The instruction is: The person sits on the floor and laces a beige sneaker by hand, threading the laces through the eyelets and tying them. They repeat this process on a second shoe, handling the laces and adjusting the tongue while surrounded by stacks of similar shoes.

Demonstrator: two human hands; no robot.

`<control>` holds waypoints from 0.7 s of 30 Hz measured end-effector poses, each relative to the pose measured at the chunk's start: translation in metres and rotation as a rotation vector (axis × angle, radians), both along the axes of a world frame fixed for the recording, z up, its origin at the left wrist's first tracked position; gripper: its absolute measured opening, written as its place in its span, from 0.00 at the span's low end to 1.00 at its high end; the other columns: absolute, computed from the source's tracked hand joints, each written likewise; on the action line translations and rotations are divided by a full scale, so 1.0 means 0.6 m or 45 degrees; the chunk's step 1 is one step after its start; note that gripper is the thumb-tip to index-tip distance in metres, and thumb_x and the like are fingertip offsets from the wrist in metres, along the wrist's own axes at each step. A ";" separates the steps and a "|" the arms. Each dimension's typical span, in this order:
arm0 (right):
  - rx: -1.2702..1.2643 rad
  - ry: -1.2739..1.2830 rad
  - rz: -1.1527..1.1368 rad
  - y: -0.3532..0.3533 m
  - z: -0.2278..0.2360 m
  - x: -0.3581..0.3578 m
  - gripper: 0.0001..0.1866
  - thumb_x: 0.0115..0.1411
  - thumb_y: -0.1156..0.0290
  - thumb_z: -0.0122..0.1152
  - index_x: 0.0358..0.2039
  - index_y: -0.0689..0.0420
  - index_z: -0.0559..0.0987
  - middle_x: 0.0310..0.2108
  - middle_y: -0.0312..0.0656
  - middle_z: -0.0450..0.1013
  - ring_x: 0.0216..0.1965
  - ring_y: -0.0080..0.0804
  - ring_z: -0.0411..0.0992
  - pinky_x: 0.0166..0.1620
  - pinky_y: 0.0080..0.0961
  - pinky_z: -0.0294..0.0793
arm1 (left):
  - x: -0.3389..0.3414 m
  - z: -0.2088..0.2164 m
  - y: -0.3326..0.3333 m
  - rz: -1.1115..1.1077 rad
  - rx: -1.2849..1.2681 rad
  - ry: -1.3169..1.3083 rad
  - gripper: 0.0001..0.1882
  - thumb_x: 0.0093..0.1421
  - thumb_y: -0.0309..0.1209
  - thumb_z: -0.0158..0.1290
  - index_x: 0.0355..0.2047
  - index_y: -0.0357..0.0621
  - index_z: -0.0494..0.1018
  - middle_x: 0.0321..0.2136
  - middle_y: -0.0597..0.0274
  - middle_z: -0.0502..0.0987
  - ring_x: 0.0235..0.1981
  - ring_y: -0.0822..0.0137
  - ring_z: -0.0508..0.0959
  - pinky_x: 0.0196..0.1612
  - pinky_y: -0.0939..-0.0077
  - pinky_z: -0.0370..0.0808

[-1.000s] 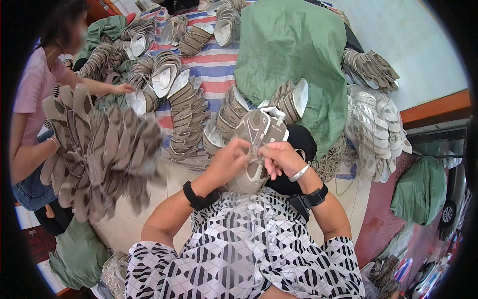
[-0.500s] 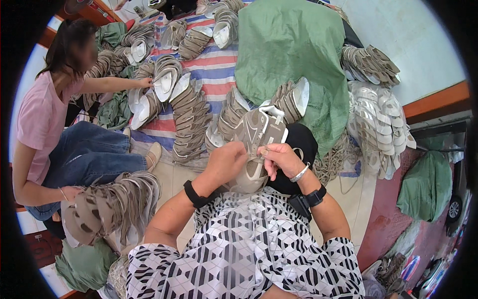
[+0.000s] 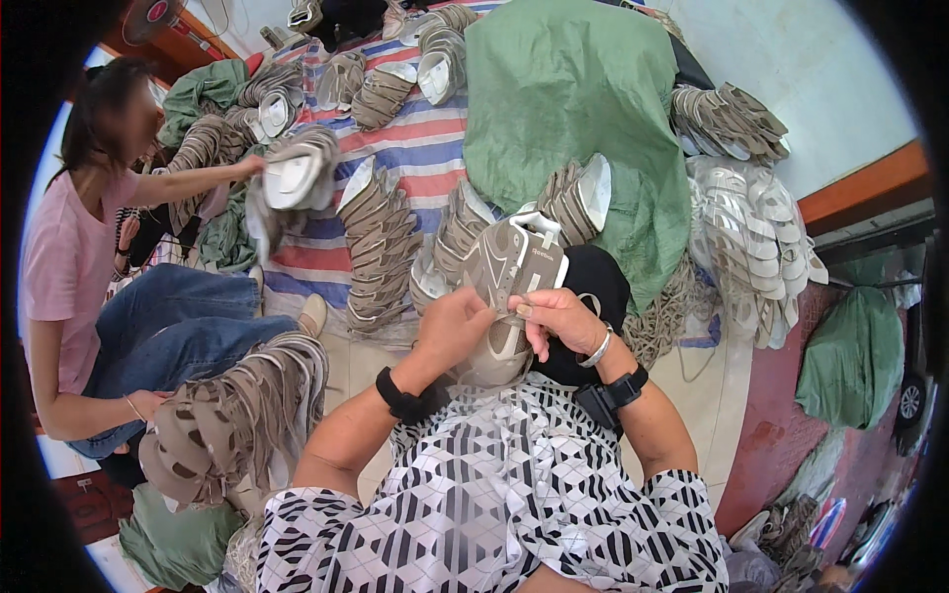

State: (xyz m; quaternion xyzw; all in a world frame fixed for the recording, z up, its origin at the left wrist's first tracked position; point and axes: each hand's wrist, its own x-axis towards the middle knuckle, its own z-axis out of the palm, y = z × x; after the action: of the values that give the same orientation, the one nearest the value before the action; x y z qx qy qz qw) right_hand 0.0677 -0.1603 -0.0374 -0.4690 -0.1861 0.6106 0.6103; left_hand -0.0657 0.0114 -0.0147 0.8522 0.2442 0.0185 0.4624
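Observation:
A brown and white shoe upper (image 3: 493,259) rests on my lap, its toe end toward me and the white-edged collar pointing away. Over its middle, by the eyelets, my two hands face each other. The fingertips of my left hand (image 3: 456,326) are pinched together at the upper's left side. On the other side, my right hand (image 3: 561,318) pinches thumb and forefinger near the centre, with the other fingers curled below. Whatever thin thing lies between the fingertips is too small to make out.
A person in a pink top (image 3: 74,267) sits at left, holding a stack of uppers (image 3: 227,425) and another bundle (image 3: 294,178). More stacked uppers (image 3: 378,247) stand on the striped sheet (image 3: 425,148). A green sack (image 3: 573,109) lies ahead; bagged pale uppers (image 3: 746,237) lie right.
My fingertips have come a little closer together over the upper, which stays in place. The person at left has lifted a bundle of uppers off the sheet and drawn it leftward.

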 end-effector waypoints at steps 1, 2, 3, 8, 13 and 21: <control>0.015 -0.011 0.002 -0.001 -0.001 0.000 0.16 0.64 0.64 0.52 0.46 0.62 0.75 0.16 0.37 0.73 0.13 0.23 0.71 0.18 0.16 0.71 | 0.002 0.000 -0.005 0.040 -0.038 -0.026 0.09 0.53 0.33 0.58 0.25 0.41 0.72 0.18 0.57 0.75 0.18 0.62 0.75 0.23 0.71 0.70; 0.022 -0.016 0.004 -0.003 -0.003 0.000 0.16 0.64 0.64 0.52 0.47 0.62 0.75 0.16 0.37 0.73 0.13 0.23 0.71 0.18 0.15 0.71 | 0.004 0.001 -0.010 0.107 -0.069 0.049 0.09 0.53 0.33 0.58 0.25 0.41 0.72 0.18 0.57 0.75 0.18 0.62 0.74 0.23 0.71 0.70; 0.025 -0.010 0.014 -0.004 -0.004 0.000 0.16 0.65 0.64 0.52 0.47 0.62 0.75 0.16 0.37 0.73 0.14 0.23 0.71 0.19 0.15 0.71 | 0.005 0.002 -0.019 0.008 0.152 -0.085 0.09 0.53 0.33 0.58 0.25 0.41 0.72 0.18 0.57 0.75 0.18 0.63 0.74 0.23 0.72 0.70; 0.056 -0.121 0.092 -0.008 0.001 0.007 0.19 0.66 0.67 0.50 0.52 0.65 0.70 0.17 0.38 0.73 0.15 0.23 0.72 0.20 0.15 0.71 | 0.006 0.006 -0.029 -0.276 0.788 -0.262 0.07 0.54 0.29 0.57 0.28 0.40 0.71 0.19 0.56 0.74 0.18 0.64 0.74 0.24 0.74 0.70; -0.196 -0.278 -0.046 0.007 0.035 -0.005 0.17 0.67 0.64 0.48 0.49 0.62 0.73 0.17 0.37 0.73 0.15 0.23 0.73 0.17 0.12 0.66 | -0.004 -0.006 0.005 -0.169 -0.133 -0.211 0.07 0.55 0.29 0.57 0.30 0.41 0.71 0.21 0.56 0.74 0.19 0.64 0.74 0.25 0.75 0.70; -0.365 -0.931 0.065 0.034 0.077 -0.039 0.10 0.62 0.68 0.47 0.33 0.61 0.74 0.16 0.47 0.72 0.16 0.38 0.73 0.21 0.34 0.72 | 0.039 0.040 0.033 -0.636 0.713 -0.359 0.11 0.51 0.32 0.58 0.32 0.45 0.70 0.22 0.58 0.75 0.22 0.56 0.76 0.25 0.65 0.71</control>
State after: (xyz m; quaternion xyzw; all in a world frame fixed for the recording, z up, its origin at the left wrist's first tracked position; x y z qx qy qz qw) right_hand 0.0445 -0.1398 0.0087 -0.7313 -0.3156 0.4382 0.4167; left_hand -0.0425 0.0312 0.0095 0.9675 -0.0507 0.0880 0.2316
